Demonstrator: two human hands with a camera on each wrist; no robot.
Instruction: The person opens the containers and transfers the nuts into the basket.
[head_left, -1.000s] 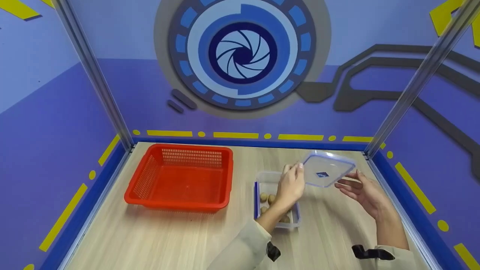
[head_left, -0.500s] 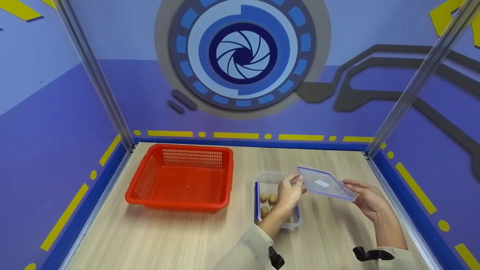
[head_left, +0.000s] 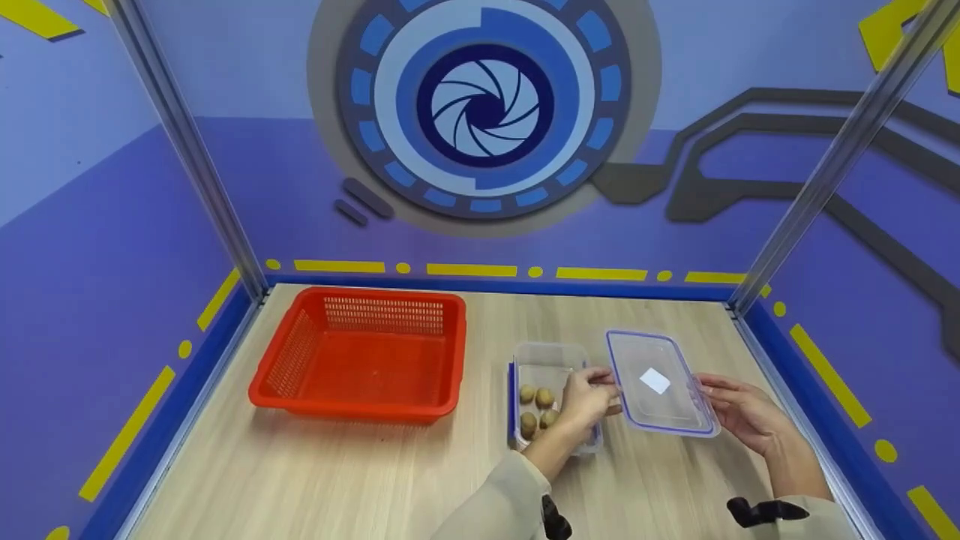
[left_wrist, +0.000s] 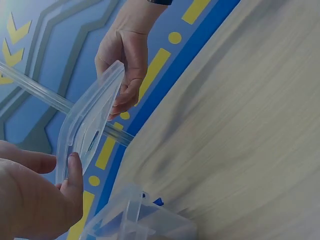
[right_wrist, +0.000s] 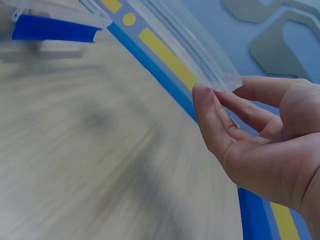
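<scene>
A clear plastic lid (head_left: 651, 405) with a blue seal and a white sticker is held in the air, tilted, right of the box. My left hand (head_left: 589, 403) pinches its left edge between thumb and fingers. At the opposite edge, my right hand (head_left: 745, 412) grips the lid, thumb on one face and fingers on the other, as the right wrist view shows. Below and left of the lid stands the clear plastic box (head_left: 551, 352), uncovered, with a blue clip flap on its left side. Several small round brown items, potato-like (head_left: 544, 397), lie inside; my left hand and forearm hide part of them.
A red plastic basket (head_left: 375, 375) with slotted walls stands on the left of the wooden table (head_left: 360, 480). Blue printed panels and metal posts (head_left: 817, 157) bound the table at the back and on both sides.
The lid has turned between my hands and come lower, its broad face now toward the head camera. Both hands have shifted slightly down. The box and basket stay put.
</scene>
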